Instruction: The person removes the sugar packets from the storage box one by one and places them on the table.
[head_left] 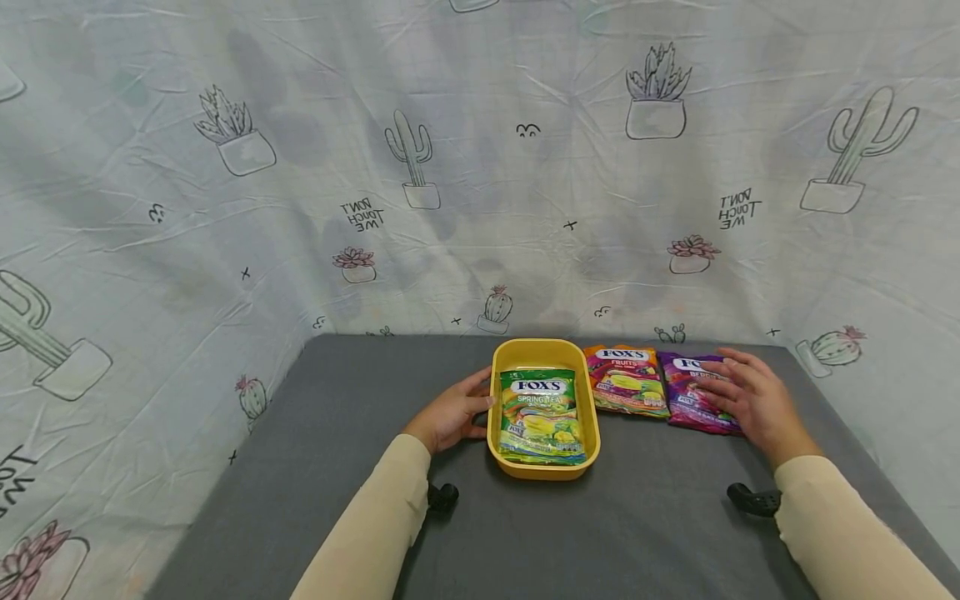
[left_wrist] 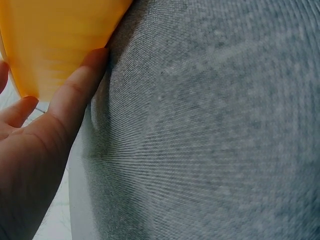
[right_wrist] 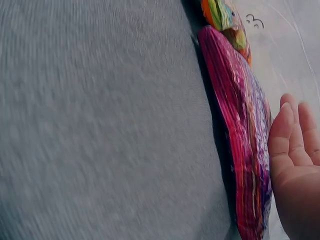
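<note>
One left hand (head_left: 450,411), fingers extended, touching yellow tray (head_left: 543,472), right hand (head_left: 761,408), fingers spread, partly hiding purple bag (head_left: 692,412), grey table (head_left: 622,525) stretching nearward

The yellow tub (head_left: 543,472) looked smooth plastic, the 3 packets (head_left: 627,383) glossy film, the surface (head_left: 262,483) matt, textured cloth.

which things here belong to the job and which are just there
Seemingly in the job:
yellow tub, touched by the left hand
green Fox's Spring Tea bag, inside it
purple Fox's bag, nearest the right hand
red-orange Fox's Fruits bag, untouched but probably included

Just there:
grey tabletop
cactus-print backdrop
</note>
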